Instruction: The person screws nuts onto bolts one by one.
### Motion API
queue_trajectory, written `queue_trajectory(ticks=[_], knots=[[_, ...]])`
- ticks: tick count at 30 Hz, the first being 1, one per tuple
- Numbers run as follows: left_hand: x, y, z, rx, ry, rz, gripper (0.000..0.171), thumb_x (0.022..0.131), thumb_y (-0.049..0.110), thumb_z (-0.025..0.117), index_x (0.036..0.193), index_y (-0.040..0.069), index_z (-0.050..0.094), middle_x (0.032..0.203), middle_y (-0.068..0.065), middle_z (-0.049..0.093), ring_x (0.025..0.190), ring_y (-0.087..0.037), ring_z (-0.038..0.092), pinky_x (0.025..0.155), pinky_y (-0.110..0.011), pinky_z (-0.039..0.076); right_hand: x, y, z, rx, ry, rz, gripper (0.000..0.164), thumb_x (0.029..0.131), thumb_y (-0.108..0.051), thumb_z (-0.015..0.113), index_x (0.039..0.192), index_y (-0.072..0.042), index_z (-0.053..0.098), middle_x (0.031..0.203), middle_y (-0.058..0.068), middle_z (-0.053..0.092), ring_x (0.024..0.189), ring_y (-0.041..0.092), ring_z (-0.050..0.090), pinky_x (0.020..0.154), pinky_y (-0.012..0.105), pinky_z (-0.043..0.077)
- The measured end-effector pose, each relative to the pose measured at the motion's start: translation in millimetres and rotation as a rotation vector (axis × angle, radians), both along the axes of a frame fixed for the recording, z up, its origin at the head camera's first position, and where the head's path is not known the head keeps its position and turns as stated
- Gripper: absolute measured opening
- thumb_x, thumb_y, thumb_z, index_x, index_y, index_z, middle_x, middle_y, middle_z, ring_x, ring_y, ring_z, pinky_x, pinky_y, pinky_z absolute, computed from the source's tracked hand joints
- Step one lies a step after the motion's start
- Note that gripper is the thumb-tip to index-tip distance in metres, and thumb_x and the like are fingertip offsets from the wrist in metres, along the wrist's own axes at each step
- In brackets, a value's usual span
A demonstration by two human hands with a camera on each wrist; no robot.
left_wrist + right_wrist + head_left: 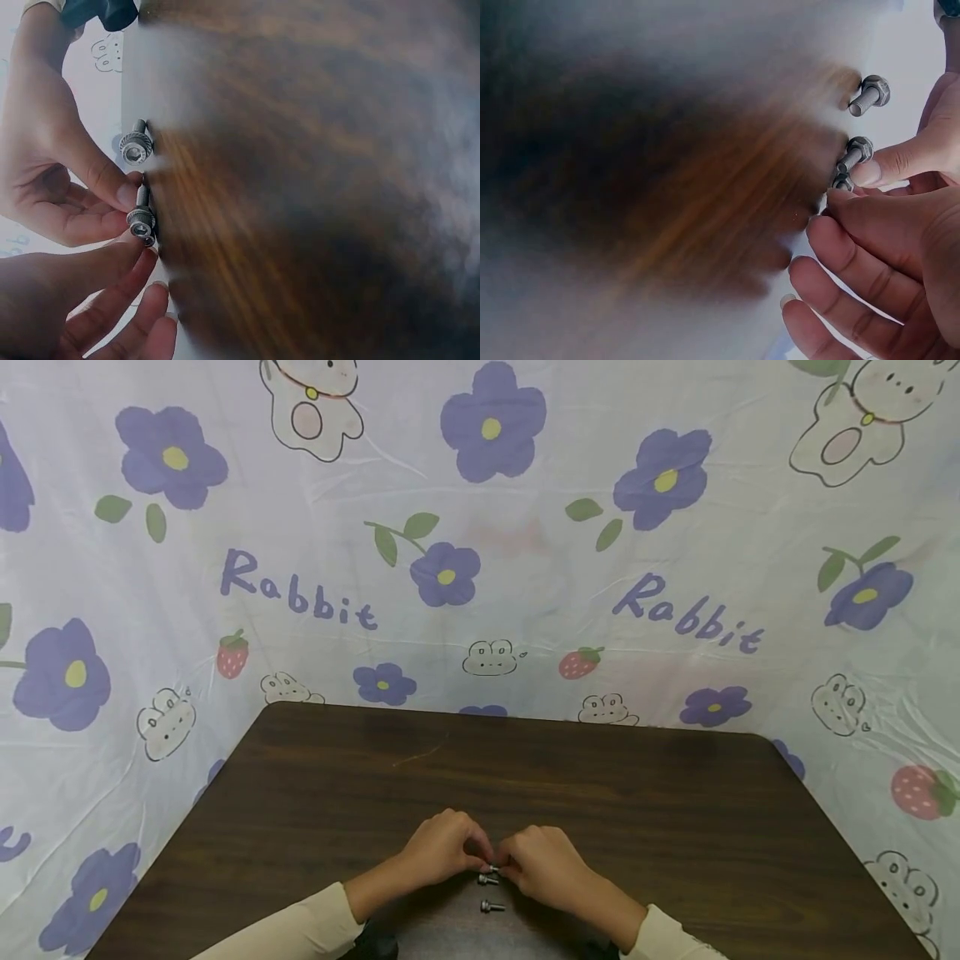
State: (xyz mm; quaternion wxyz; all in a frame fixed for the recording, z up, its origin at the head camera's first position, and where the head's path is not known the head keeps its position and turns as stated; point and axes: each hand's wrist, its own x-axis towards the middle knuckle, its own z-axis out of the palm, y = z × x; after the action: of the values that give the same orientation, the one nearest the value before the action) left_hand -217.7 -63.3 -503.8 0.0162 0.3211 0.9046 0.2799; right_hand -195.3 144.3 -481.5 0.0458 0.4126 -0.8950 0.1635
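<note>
My left hand (pixel 442 847) and right hand (pixel 543 864) meet low over the table, fingertips almost together. Between them is a small metal bolt (pixel 492 867), its head toward the left fingers and its shank toward the right. Each hand pinches one end of it; fingers mostly hide it in the wrist views. Just in front lies a second bolt (pixel 487 879), and nearer the table's front a third bolt (pixel 492 907). In the left wrist view the second bolt (pixel 140 222) shows a knurled head with a hex socket; a hex nut (pixel 860 147) sits on its shank in the right wrist view.
The dark wood-grain table (pixel 337 777) has rounded far corners. A pale cloth (pixel 525 593) printed with purple flowers, rabbits and strawberries hangs behind it and along both sides.
</note>
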Motion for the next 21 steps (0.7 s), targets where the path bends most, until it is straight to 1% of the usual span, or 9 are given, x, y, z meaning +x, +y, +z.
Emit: queue_trajectory(ticks=[5,8,11,13,16,17,18,21], knots=[[0.0,0,-0.1,0.003,-0.003,-0.001,0.008,0.081,0.023,0.087,0.085,0.027,0.081,0.09,0.017,0.074,0.079,0.003,0.065,0.066,-0.019,0.054,0.2,0,1.0,-0.001,-0.013,-0.003,0.008,0.084,-0.006,0.082,0.081,-0.012,0.078,0.075,-0.004,0.073,0.06,-0.002,0.061,0.055,0.013,0.048],[-0.7,0,0.7,0.031,-0.022,-0.01,0.002,0.086,0.024,0.083,0.087,0.023,0.082,0.09,0.015,0.075,0.076,0.004,0.064,0.063,-0.017,0.053,-1.2,1,0.6,0.007,-0.013,-0.006,0.005,0.086,-0.01,0.082,0.083,-0.013,0.078,0.076,-0.006,0.073,0.062,-0.002,0.061,0.055,0.014,0.049],[-2.5,-3,4.5,0.056,-0.037,-0.022,0.008,0.092,0.027,0.078,0.092,0.02,0.082,0.093,0.012,0.076,0.07,0.005,0.063,0.058,-0.016,0.05,-3.0,4,2.3,0.018,0.0,-0.032,0.006,0.088,-0.016,0.081,0.083,-0.014,0.077,0.075,-0.008,0.072,0.061,-0.003,0.06,0.054,0.016,0.049],[-4.8,-6,9.9,0.063,-0.025,-0.025,0.013,0.094,0.03,0.075,0.096,0.02,0.082,0.094,0.011,0.076,0.068,0.005,0.062,0.056,-0.017,0.049,-5.4,7,5.2,0.019,0.017,-0.054,0.008,0.089,-0.02,0.08,0.084,-0.015,0.077,0.074,-0.009,0.071,0.061,-0.003,0.059,0.054,0.018,0.049],[-8.8,-14,21.0,0.036,0.027,0.0,0.02,0.096,0.038,0.071,0.102,0.022,0.081,0.096,0.012,0.076,0.07,0.004,0.062,0.058,-0.019,0.051,-8.8,12,12.4,0.01,0.045,-0.081,0.009,0.091,-0.022,0.078,0.084,-0.016,0.075,0.074,-0.009,0.07,0.06,-0.002,0.058,0.053,0.02,0.049],[-10.0,-16,25.2,0.023,0.055,0.009,0.022,0.096,0.041,0.071,0.104,0.022,0.08,0.097,0.012,0.076,0.073,0.003,0.063,0.061,-0.02,0.052,-10.1,14,15.2,0.006,0.052,-0.089,0.008,0.091,-0.022,0.078,0.086,-0.016,0.076,0.075,-0.008,0.07,0.061,-0.001,0.059,0.053,0.02,0.049],[-11.5,-19,29.2,0.009,0.084,0.02,0.025,0.095,0.043,0.071,0.107,0.022,0.08,0.097,0.011,0.075,0.072,0.001,0.063,0.061,-0.023,0.053,-11.1,16,18.5,0.002,0.061,-0.097,0.008,0.092,-0.023,0.077,0.089,-0.015,0.076,0.076,-0.007,0.071,0.062,0.0,0.06,0.054,0.02,0.049],[-14.7,-28,41.5,-0.041,0.184,0.059,0.037,0.094,0.049,0.07,0.117,0.02,0.076,0.106,0.006,0.075,0.086,-0.009,0.069,0.073,-0.033,0.059,-13.3,24,30.4,-0.002,0.096,-0.141,0.016,0.094,-0.027,0.075,0.098,-0.012,0.076,0.086,-0.002,0.074,0.068,0.006,0.066,0.056,0.024,0.052]])
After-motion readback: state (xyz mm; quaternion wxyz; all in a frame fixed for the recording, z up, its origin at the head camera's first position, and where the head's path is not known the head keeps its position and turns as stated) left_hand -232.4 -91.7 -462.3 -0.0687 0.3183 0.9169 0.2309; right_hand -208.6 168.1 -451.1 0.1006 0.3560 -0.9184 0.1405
